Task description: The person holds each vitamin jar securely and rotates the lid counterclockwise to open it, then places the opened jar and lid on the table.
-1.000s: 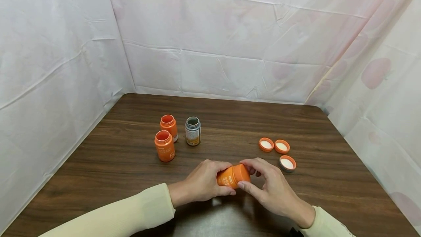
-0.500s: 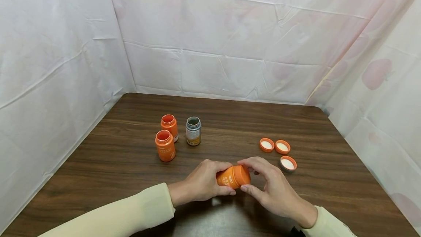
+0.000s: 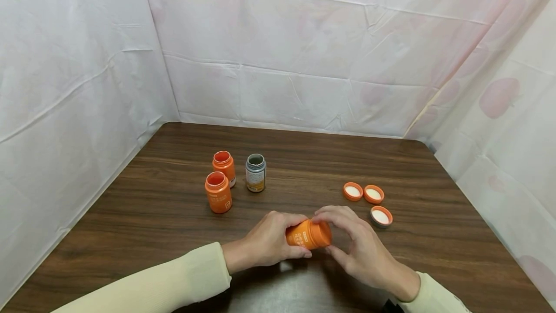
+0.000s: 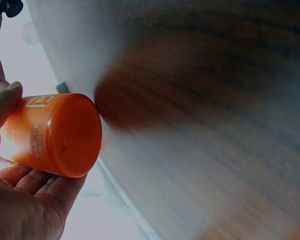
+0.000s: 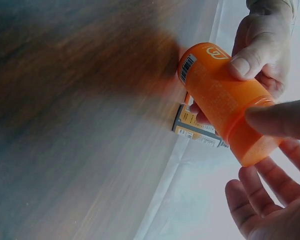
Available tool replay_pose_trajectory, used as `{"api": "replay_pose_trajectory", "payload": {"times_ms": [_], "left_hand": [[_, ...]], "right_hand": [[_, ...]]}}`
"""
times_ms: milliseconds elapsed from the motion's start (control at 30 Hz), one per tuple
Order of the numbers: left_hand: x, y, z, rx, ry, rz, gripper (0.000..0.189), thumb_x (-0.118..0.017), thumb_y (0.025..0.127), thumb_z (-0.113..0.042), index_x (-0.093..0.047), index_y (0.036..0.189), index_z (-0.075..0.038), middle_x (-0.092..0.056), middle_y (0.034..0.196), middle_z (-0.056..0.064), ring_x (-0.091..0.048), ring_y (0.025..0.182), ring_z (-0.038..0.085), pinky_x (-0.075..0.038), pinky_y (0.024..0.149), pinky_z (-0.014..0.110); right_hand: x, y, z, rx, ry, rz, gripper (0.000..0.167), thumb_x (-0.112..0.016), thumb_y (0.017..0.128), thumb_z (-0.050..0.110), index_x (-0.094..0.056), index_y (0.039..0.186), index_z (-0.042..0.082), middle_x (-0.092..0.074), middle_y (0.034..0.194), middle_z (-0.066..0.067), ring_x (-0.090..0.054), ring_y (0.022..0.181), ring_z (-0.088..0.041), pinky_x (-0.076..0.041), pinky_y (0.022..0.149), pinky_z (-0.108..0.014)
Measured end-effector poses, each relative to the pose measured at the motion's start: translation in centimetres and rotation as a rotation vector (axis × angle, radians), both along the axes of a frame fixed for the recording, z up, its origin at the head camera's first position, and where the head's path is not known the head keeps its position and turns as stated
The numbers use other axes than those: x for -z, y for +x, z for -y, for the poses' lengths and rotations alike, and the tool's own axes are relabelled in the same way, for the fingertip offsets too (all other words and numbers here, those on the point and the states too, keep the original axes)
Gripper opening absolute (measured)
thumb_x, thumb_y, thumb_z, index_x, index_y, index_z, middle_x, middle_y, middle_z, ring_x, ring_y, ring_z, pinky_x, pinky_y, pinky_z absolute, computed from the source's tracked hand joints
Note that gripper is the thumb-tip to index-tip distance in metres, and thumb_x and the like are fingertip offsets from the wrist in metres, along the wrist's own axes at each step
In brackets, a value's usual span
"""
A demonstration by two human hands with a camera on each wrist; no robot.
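Observation:
My left hand (image 3: pixel 271 240) grips an orange bottle (image 3: pixel 300 235) by its body, fingers behind and thumb in front. The bottle lies tilted above the table, its orange cap (image 3: pixel 320 234) pointing right. My right hand (image 3: pixel 362 250) holds the cap, index finger over the top and thumb at the lower edge. In the right wrist view the thumb (image 5: pixel 280 120) lies across the cap and fingertips meet its far side. The left wrist view shows the bottle's round base (image 4: pixel 76 135), with the cap end out of sight.
Two uncapped orange bottles (image 3: pixel 218 194) and an uncapped grey bottle (image 3: pixel 256 174) stand at the left. To the right lie two orange caps (image 3: pixel 353 191) and a grey-sided one (image 3: pixel 381 217), white insides up. White sheeting (image 3: pixel 278 52) hangs round the wooden table (image 3: pixel 295 158).
My right thumb has slid from the cap's front to its lower edge, and the index finger has shifted slightly left over the top. The left hand and bottle have stayed in place.

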State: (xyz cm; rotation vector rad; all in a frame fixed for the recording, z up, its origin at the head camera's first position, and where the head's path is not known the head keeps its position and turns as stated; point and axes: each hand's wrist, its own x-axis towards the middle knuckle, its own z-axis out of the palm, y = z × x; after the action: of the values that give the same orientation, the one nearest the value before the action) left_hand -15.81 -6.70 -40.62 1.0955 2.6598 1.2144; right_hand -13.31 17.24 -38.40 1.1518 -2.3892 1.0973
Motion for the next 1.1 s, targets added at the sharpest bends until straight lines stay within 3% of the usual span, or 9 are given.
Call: {"api": "replay_pose_trajectory", "payload": {"times_ms": [200, 400, 533, 767, 1100], "left_hand": [[0.03, 0.00, 0.06, -0.003, 0.001, 0.014, 0.040, -0.092, 0.079, -0.029, -0.071, 0.113, -0.025, -0.066, 0.088, -0.018, -0.059, 0.074, 0.000, -0.049, 0.068, 0.018], [0.09, 0.06, 0.09, -0.017, 0.006, 0.030, 0.042, -0.092, 0.079, -0.028, -0.072, 0.115, -0.026, -0.066, 0.088, -0.018, -0.059, 0.074, 0.001, -0.049, 0.067, 0.019], [0.09, 0.07, 0.08, -0.015, 0.015, 0.036, 0.041, -0.092, 0.079, -0.027, -0.072, 0.115, -0.025, -0.066, 0.089, -0.017, -0.059, 0.074, 0.000, -0.050, 0.068, 0.019], [0.11, 0.03, 0.13, -0.011, 0.026, 0.036, 0.041, -0.092, 0.079, -0.027, -0.072, 0.114, -0.025, -0.067, 0.090, -0.017, -0.060, 0.076, 0.000, -0.050, 0.069, 0.019], [0.19, -0.01, 0.17, -0.011, 0.016, 0.022, 0.042, -0.091, 0.079, -0.030, -0.071, 0.116, -0.026, -0.067, 0.091, -0.018, -0.060, 0.076, 0.000, -0.050, 0.070, 0.019]], "right_hand": [[0.04, 0.02, 0.06, 0.042, -0.002, 0.002, 0.069, -0.090, 0.077, 0.009, -0.057, 0.138, 0.016, -0.063, 0.130, 0.002, -0.060, 0.114, -0.017, -0.048, 0.096, -0.025], [0.26, 0.19, 0.24, 0.162, 0.027, 0.018, 0.051, -0.086, 0.085, 0.028, -0.062, 0.129, 0.020, -0.065, 0.109, 0.011, -0.058, 0.096, -0.008, -0.052, 0.079, -0.031], [0.38, 0.30, 0.36, 0.223, 0.034, 0.024, 0.040, -0.084, 0.087, 0.031, -0.066, 0.121, 0.020, -0.061, 0.094, 0.014, -0.055, 0.085, -0.006, -0.049, 0.070, -0.029], [0.42, 0.32, 0.62, 0.278, 0.033, 0.069, 0.032, -0.083, 0.088, 0.033, -0.068, 0.115, 0.022, -0.062, 0.090, 0.013, -0.057, 0.076, -0.012, -0.049, 0.066, -0.029], [0.34, 0.12, 0.56, 0.221, 0.021, 0.030, 0.036, -0.084, 0.087, 0.026, -0.068, 0.119, 0.020, -0.060, 0.091, 0.013, -0.055, 0.079, -0.008, -0.048, 0.066, -0.028]]}}
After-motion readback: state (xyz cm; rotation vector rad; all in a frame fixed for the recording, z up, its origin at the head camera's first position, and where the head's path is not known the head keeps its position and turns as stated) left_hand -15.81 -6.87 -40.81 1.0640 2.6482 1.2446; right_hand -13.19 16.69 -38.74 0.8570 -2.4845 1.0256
